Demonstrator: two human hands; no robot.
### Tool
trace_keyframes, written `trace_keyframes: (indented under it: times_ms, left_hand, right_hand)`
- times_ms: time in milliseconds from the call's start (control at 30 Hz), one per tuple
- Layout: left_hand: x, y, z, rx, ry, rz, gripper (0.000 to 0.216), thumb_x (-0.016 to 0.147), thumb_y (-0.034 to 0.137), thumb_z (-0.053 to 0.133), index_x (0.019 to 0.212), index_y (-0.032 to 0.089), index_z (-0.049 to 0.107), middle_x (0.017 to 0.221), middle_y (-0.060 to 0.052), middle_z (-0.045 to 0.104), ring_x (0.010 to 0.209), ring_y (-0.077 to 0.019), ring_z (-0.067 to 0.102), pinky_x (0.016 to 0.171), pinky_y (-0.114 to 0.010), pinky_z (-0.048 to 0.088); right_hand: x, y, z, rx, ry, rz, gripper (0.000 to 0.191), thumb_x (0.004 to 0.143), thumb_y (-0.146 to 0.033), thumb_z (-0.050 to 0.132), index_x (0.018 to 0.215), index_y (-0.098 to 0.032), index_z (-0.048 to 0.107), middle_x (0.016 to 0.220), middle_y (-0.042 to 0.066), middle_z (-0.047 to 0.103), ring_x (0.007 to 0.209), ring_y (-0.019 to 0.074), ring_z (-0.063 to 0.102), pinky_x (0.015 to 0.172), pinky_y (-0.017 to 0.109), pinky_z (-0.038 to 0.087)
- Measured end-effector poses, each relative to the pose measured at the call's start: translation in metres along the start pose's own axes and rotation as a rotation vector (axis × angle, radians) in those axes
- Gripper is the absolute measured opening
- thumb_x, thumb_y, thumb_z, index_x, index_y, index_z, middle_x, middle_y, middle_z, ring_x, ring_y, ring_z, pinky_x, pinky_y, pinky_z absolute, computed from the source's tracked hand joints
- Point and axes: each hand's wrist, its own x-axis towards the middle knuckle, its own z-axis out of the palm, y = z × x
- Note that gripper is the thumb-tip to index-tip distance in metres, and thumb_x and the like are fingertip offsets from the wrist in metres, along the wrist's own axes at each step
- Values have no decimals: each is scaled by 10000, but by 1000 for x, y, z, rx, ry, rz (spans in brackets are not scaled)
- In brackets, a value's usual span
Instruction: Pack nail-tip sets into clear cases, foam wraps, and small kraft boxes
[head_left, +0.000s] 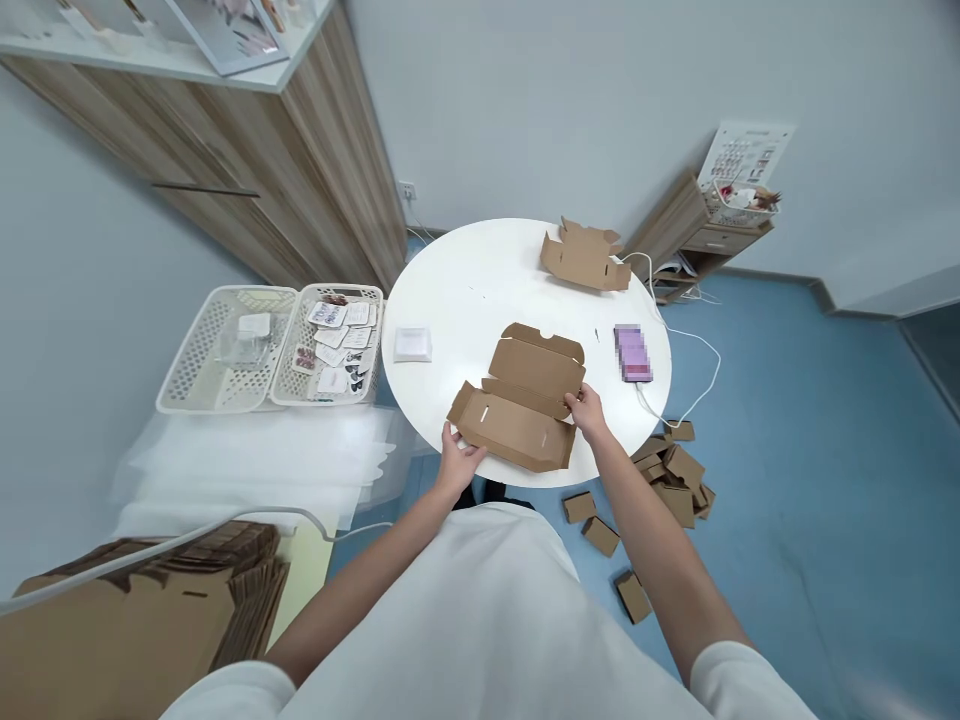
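A white shirt [487, 610] fills the near view, close to the tabletop [465, 285] and its curved near edge. Both forearms reach forward, spread wide, elbows bent outward. The left hand [459, 465] comes in low at that edge, thumb and index finger spread along the near left wall of an open cardboard box [514, 425]; whether they grip it cannot be told. The right hand [587, 412] has its fingers clamped on the box's right side, by the middle fold. The box lies just inside the near edge, brown and creased, its near panel slotted twice, its lid laid open away from the person.

White surface stretches left of it to a small tray [412, 344] and right to a phone [633, 354] near the right edge. Farther back, well apart, a second cardboard piece [585, 262] sits near the far edge.
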Motion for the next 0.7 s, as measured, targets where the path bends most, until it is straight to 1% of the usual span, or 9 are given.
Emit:
trace_keyframes:
  times_ms: [67,133,200,233,300,367,500,600,700]
  left_hand:
    - [2,-2,-5,149,-30,94,958,647,214,673,1362,282,40,1372,-172,247,916,-180,596,781,-337,487]
    - [3,-2,-10,394,-24,219,928,636,216,668,1367,238,97,1356,-187,237,954,-214,570,823,-397,460]
    - [6,2,-13,667,-27,375,817,627,197,662,1331,208,247,1323,-179,287,1043,-273,509,879,-466,402]
    - [7,4,-14,787,-55,462,733,628,175,654,1288,209,337,1305,-167,327,1094,-300,467,904,-494,366]
    - [11,10,-14,967,-159,634,555,639,108,620,1163,235,489,1277,-138,408,1168,-326,395,947,-531,287]
    - [15,14,-11,1059,-251,762,446,665,41,557,1050,266,570,1275,-110,455,1195,-318,374,975,-549,211]
    - [20,18,-6,1118,-261,856,399,713,-11,438,923,275,622,1255,-82,503,1185,-284,400,980,-552,143]
    - [23,17,-2,1155,-329,880,363,730,-13,395,822,251,626,1077,-77,605,1126,-236,456,997,-521,127]
    - [25,15,3,1166,-364,843,339,717,-14,386,770,233,611,870,-61,639,960,-208,545,1013,-515,106]
  right_hand:
    - [5,4,1,-31,46,20,291,638,-253,533,923,-199,511,831,19,630,671,139,590,679,321,490]
    - [10,7,1,-39,77,41,319,640,-240,531,954,-201,492,826,17,636,653,138,596,677,325,495]
    - [12,9,1,-17,79,65,327,646,-227,528,968,-204,479,834,20,643,652,140,604,685,328,498]
    - [11,10,1,0,75,74,323,651,-221,525,969,-206,476,841,22,647,656,141,609,693,328,499]
    - [10,12,0,38,60,82,303,663,-216,517,964,-209,477,860,26,652,680,141,618,711,327,496]
    - [7,16,-1,50,47,84,282,672,-224,511,951,-207,483,864,23,653,713,143,622,723,329,491]
    - [6,22,-8,19,29,81,260,657,-254,531,909,-196,507,856,18,654,774,152,613,739,329,479]
    - [11,23,-16,67,-4,78,245,624,-252,581,854,-192,523,867,25,653,796,156,605,754,317,475]
    - [25,18,-23,171,-71,135,267,620,-285,625,845,-200,511,851,24,652,777,160,612,736,313,482]
